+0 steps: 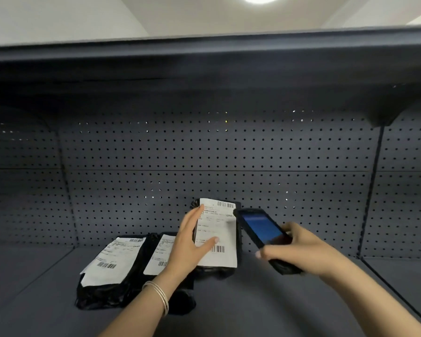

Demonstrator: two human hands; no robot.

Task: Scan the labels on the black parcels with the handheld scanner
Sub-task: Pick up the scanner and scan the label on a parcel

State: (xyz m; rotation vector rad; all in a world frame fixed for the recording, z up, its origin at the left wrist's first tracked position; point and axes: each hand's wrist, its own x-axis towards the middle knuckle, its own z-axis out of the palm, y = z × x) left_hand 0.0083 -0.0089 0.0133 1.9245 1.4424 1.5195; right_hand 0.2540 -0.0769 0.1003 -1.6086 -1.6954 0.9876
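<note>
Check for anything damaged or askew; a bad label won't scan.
The leftmost parcel's label is crooked, its lower left corner ragged and lifting. The label under the left hand looks flat, with the scanner beside it.

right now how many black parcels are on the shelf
3. One lies flat at the left, one in the middle partly behind the left hand, and one stands upright at the right, steadied by that hand. None looks hidden.
</note>
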